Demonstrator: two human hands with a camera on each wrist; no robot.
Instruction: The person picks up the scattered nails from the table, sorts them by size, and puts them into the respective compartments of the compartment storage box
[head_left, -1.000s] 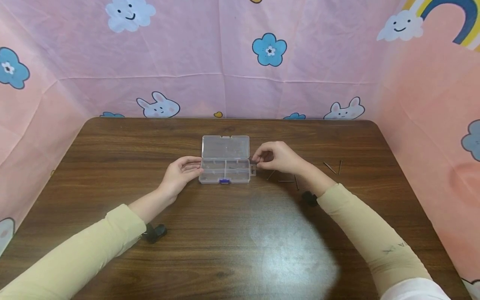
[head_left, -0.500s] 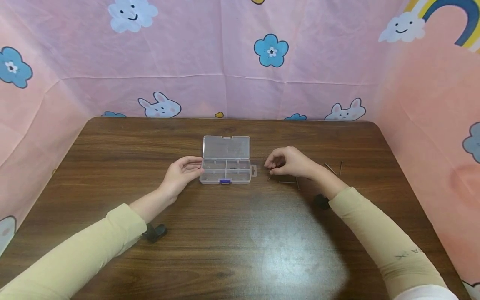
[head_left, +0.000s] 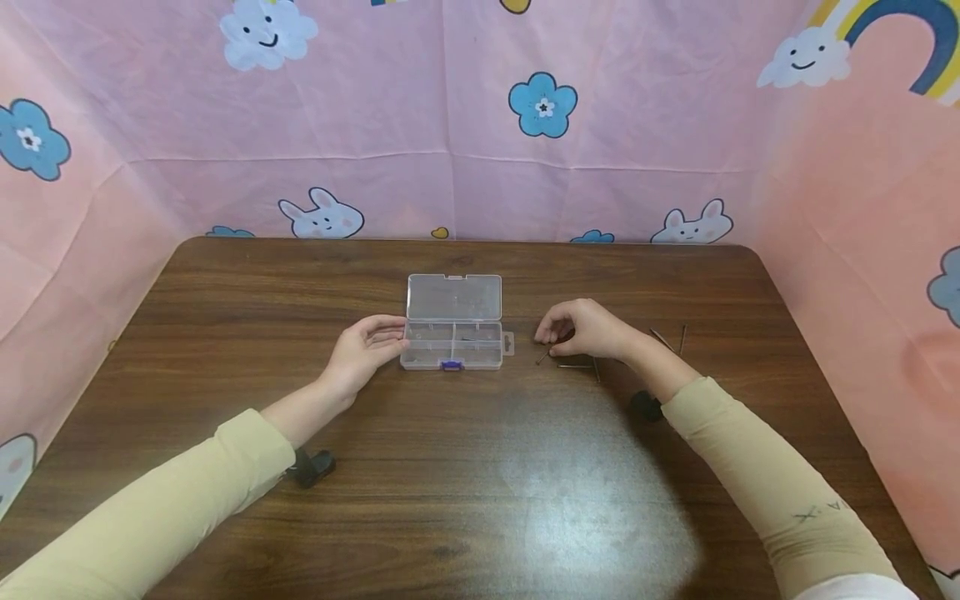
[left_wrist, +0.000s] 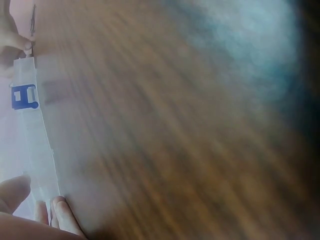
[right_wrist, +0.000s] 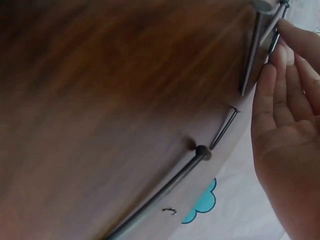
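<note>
A clear plastic compartment box [head_left: 452, 344] stands on the table with its lid [head_left: 454, 297] raised at the back and a purple latch [left_wrist: 24, 97] in front. My left hand [head_left: 362, 354] holds the box's left end, thumb at the front and fingers along the side. A thin dark nail shows in a right compartment; other contents are too small to tell. Right of the box, my right hand [head_left: 588, 327] has its thumb and fingers at a nail [head_left: 543, 357], pinching it low over the table. In the right wrist view this nail [right_wrist: 274, 41] is partly covered by the fingers.
Two nails [head_left: 575, 366] lie just beyond the right fingertips. Two more nails [head_left: 683, 339] lie farther right, behind the forearm. Both wrists carry black devices [head_left: 311, 468]. A patterned pink cloth [head_left: 480, 192] hangs behind the brown table [head_left: 420, 500].
My right hand has moved right and lower, from the box's hanging tab to a nail on the table. My left hand stays at the box.
</note>
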